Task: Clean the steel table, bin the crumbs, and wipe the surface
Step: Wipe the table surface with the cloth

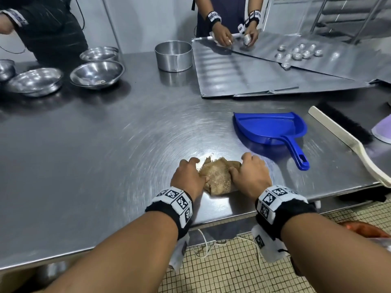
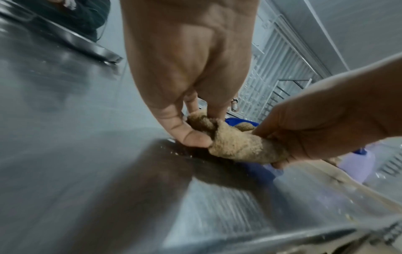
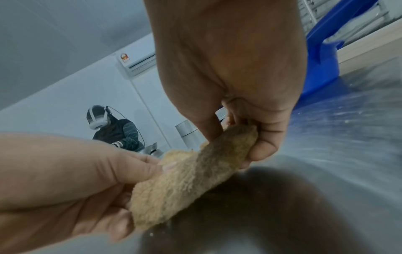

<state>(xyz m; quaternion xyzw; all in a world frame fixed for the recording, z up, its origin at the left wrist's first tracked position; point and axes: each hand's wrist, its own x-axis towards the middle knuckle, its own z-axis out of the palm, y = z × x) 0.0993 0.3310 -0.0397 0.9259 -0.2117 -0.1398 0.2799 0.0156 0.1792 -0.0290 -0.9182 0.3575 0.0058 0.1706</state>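
A crumpled tan cloth (image 1: 219,176) lies near the front edge of the steel table (image 1: 105,144). My left hand (image 1: 189,176) pinches its left end and my right hand (image 1: 249,174) pinches its right end. The left wrist view shows the cloth (image 2: 234,144) bunched between thumb and fingers of both hands. In the right wrist view the cloth (image 3: 191,175) hangs just above the steel. A blue dustpan (image 1: 273,132) sits to the right of my hands, handle toward me. A cream hand brush (image 1: 347,140) with black bristles lies further right.
Steel bowls (image 1: 97,74) stand at the back left, a round tin (image 1: 173,56) at the back middle. Flat metal trays (image 1: 264,75) with small tins fill the back right, where another person's hands work. A lilac object (image 1: 383,132) is at the right edge. A third person stands at far left.
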